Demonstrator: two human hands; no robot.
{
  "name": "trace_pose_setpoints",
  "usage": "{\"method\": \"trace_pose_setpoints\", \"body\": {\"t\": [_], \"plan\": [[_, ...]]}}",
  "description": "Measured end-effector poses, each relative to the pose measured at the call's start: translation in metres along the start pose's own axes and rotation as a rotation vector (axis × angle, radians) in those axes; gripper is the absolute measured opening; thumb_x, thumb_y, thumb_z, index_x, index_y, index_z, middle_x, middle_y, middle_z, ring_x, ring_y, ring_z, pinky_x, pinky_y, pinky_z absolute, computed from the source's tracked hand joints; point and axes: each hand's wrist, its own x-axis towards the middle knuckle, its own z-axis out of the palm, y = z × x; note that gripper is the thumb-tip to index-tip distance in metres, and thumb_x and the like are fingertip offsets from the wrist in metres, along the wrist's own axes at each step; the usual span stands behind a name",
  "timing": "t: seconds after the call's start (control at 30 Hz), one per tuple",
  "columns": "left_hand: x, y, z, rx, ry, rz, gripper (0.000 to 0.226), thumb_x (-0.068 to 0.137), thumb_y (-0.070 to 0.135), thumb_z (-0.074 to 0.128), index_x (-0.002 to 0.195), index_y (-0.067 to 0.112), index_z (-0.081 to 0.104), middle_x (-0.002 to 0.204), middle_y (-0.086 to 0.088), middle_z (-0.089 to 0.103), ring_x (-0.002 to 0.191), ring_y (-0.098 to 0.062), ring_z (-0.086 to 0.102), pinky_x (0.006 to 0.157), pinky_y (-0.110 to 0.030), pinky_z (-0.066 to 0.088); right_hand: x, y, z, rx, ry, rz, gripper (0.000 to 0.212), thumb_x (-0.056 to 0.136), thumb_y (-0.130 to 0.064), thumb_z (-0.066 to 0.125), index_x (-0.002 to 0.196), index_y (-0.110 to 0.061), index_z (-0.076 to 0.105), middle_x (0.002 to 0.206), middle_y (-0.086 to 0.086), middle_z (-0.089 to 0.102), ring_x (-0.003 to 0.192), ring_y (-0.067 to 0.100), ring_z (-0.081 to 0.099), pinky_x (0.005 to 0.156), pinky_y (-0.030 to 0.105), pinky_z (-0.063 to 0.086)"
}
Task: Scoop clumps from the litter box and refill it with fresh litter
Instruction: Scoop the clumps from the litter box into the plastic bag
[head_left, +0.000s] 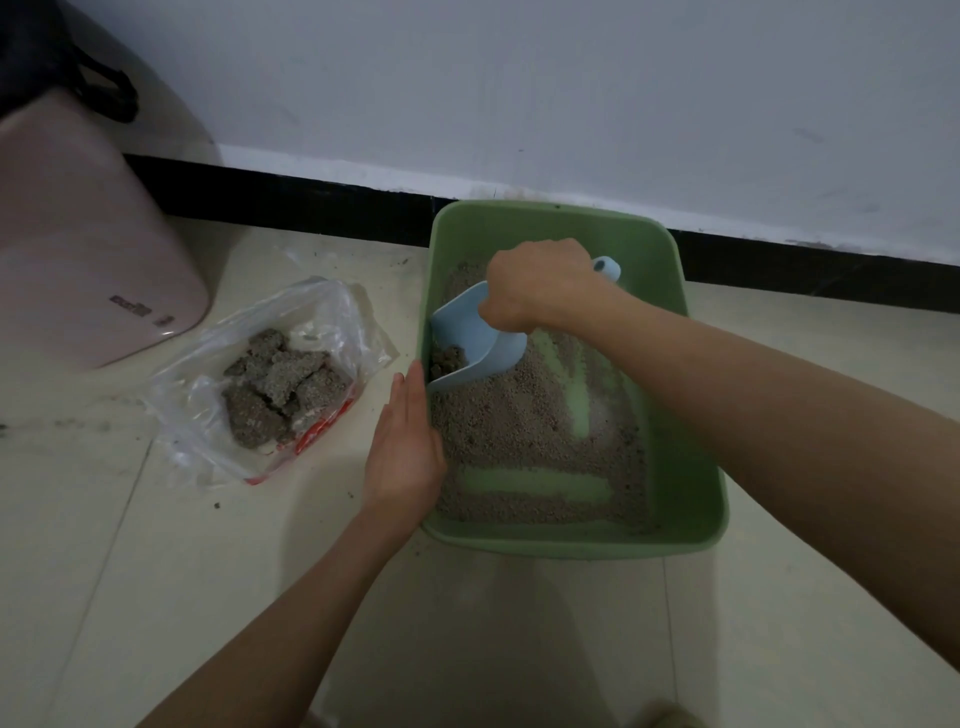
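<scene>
Currently, the scooping stage appears well advanced but not finished. The clear plastic bag (270, 379), lying open on the tiled floor (156, 571) at 9 o'clock from the green litter box (691, 322), already holds a pile of grey clumps (280, 387). Inside the box, the remaining litter (519, 431) is thin: two bare green strips of the floor of the box show through, one toward 6 o'clock and one running up toward 1 o'clock. One further dark clump (449, 358) sits in the bowl of the light blue scoop (470, 343), at the box's 9 o'clock wall. Outstanding, as judged from this layout: transfer that clump to the bag, check the rest of the litter, then refill. No fresh litter container can be identified with certainty; a pink bin (78, 249) stands at 10 o'clock, and its contents are not visible.

Hand pose:
- The right hand (540, 291) reaches in from 4 o'clock, fingers curled round the scoop handle, whose end protrudes behind the hand toward 1 o'clock. The scoop mouth points toward 8 o'clock and is pressed low into the litter.
- The left hand (405, 452) comes from 7 o'clock, fingers straight and together, holding nothing. It lies flat against the box's 9 o'clock rim, fingertips just beside the scoop mouth, apparently steadying the box.
</scene>
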Motion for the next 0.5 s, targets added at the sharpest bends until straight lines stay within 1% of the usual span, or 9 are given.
{"method": "trace_pose_setpoints", "body": {"t": [0.13,0.27,0.33,0.43,0.5], "plan": [[0.001,0.0,0.0,-0.009,-0.006,-0.017,0.07,0.089,0.0,0.037,0.15,0.015,0.007,0.156,-0.012,0.015,0.143,-0.025,0.016,0.113,-0.036,0.022,0.003,0.009,0.007,0.055,-0.032,0.027,0.033,0.087,-0.015,0.044,0.054,-0.015,0.041,0.05,-0.004,0.041,0.045,0.011,0.032,0.049,0.022,0.024],[0.0,0.002,-0.002,-0.003,-0.006,-0.002,0.07,0.089,-0.001,0.036,0.15,0.015,0.006,0.156,-0.01,0.014,0.145,-0.022,0.011,0.114,-0.034,0.02,0.003,0.018,0.017,0.079,-0.009,0.029,0.037,0.089,-0.022,0.045,0.053,-0.016,0.034,0.051,-0.004,0.031,0.046,0.013,0.025,0.049,0.021,0.022],[0.0,0.003,-0.002,-0.005,-0.009,0.0,0.069,0.089,-0.001,0.036,0.15,0.015,0.005,0.157,-0.008,0.014,0.145,-0.019,0.008,0.115,-0.033,0.018,0.002,0.024,0.022,0.1,0.008,0.028,0.039,0.09,-0.025,0.044,0.054,-0.016,0.032,0.052,-0.003,0.03,0.047,0.014,0.024,0.049,0.021,0.022],[0.0,0.002,-0.002,-0.002,-0.016,-0.009,0.071,0.088,-0.001,0.036,0.15,0.016,0.004,0.157,-0.008,0.013,0.145,-0.02,0.01,0.114,-0.033,0.019,0.002,0.031,0.025,0.135,0.026,0.032,0.038,0.09,-0.029,0.044,0.056,-0.014,0.036,0.055,-0.001,0.036,0.049,0.015,0.032,0.05,0.022,0.027],[0.0,0.002,-0.003,0.001,-0.026,-0.016,0.072,0.088,0.0,0.036,0.15,0.016,0.003,0.157,-0.009,0.012,0.145,-0.021,0.01,0.115,-0.033,0.019,0.002,0.032,0.026,0.132,0.049,0.025,0.038,0.09,-0.03,0.044,0.057,-0.014,0.037,0.055,-0.001,0.038,0.049,0.015,0.034,0.051,0.022,0.028]]}}
